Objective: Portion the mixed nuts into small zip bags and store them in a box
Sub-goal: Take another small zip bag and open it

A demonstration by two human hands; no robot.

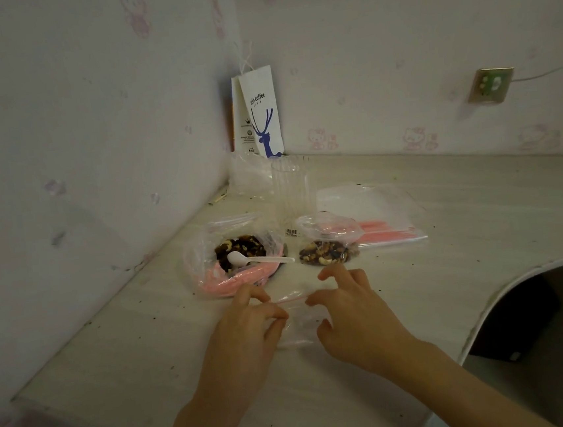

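Observation:
An empty clear zip bag [297, 318] with a pink seal strip lies on the table between my hands. My left hand [246, 327] pinches its left edge with curled fingers. My right hand [351, 310] has bent fingers on the bag's right side, fingertips at the seal. Behind them a large open bag of mixed nuts [238, 248] holds a white plastic spoon [257, 258]. To its right lies a small zip bag filled with nuts [328, 248].
A stack of unused zip bags [376, 214] lies behind the filled one. A clear plastic box [291, 188] stands near the corner, a white paper coffee bag [260, 112] against the wall behind it. The table edge curves inward at right [488, 300].

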